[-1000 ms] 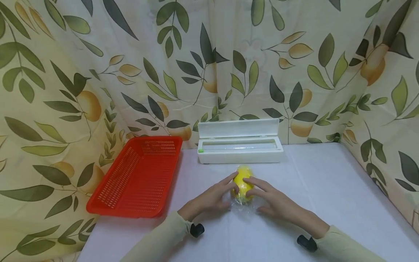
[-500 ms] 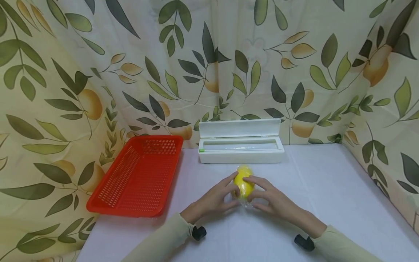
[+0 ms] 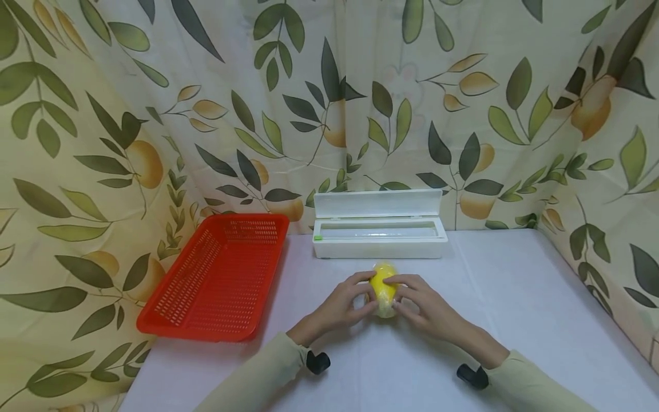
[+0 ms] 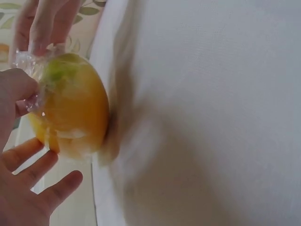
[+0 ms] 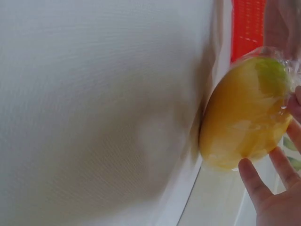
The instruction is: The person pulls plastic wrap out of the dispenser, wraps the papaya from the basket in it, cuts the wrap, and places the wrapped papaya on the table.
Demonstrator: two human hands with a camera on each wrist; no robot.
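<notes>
A yellow mango [image 3: 383,285] with a green patch at one end rests on the white cloth between both hands. Clear cling film [image 4: 33,63] wraps it, bunched at the green end in the left wrist view. My left hand [image 3: 342,303] holds the mango's left side, its thumb on the gathered film. From the right, my right hand [image 3: 432,309] grips the fruit, fingers over its top and thumb near its close end. The right wrist view shows the film stretched smooth over the mango's side, with fingertips [image 5: 247,165] right at its far end.
Behind the mango stands a white cling film dispenser [image 3: 381,250] with its lid [image 3: 378,203] raised. A red plastic basket [image 3: 221,280] with perforated sides sits to the left. Leaf-patterned curtains [image 3: 360,114] enclose the back and sides of the white-covered table [image 3: 515,297].
Loose film at the mango's close end has been folded up against the fruit. Both thumbs have moved inward and up to it. The dispenser and basket stay where they were.
</notes>
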